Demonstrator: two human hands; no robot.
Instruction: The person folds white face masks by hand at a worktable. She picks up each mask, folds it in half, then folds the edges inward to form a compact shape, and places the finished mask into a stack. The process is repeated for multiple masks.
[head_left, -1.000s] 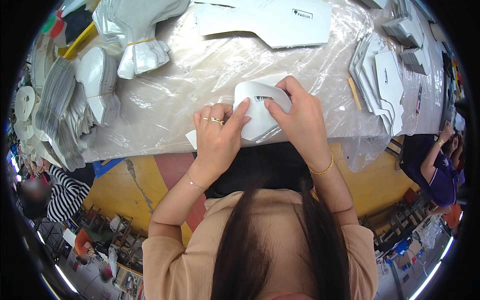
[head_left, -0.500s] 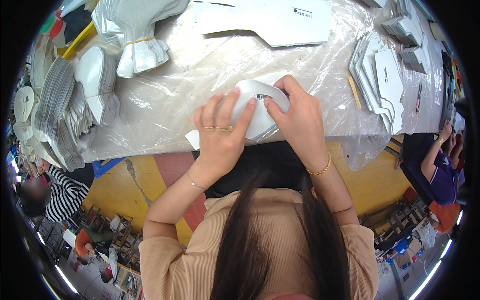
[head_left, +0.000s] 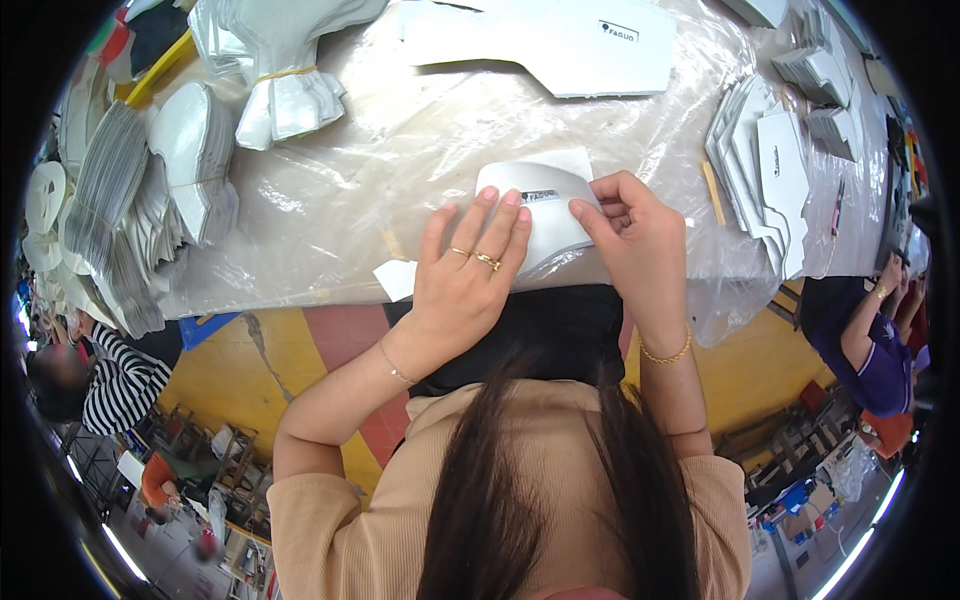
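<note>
A curved white shoe-upper piece (head_left: 562, 222) with a small dark printed label rests at the near side of the plastic-covered table. My left hand (head_left: 468, 270) lies on its left part, the fingers stretched out and the fingertips beside the label. At its right edge, my right hand (head_left: 640, 232) pinches the piece between thumb and bent fingers. A pale flat corner of material shows behind the piece; whether it belongs to it I cannot tell. By my left wrist lies a small white scrap (head_left: 397, 279).
Farther back lies a large white panel (head_left: 540, 50). Banded stacks of white pieces (head_left: 192, 165) crowd the left side, and more pieces (head_left: 780, 165) lie at the right beside a yellowish strip (head_left: 713, 193) and a slim pen-like tool (head_left: 838, 207). Other people sit at both sides.
The piece has gone from bent up between both hands to lying flatter, its label more fully shown. My left fingers have straightened onto it; my right hand has moved right to its edge.
</note>
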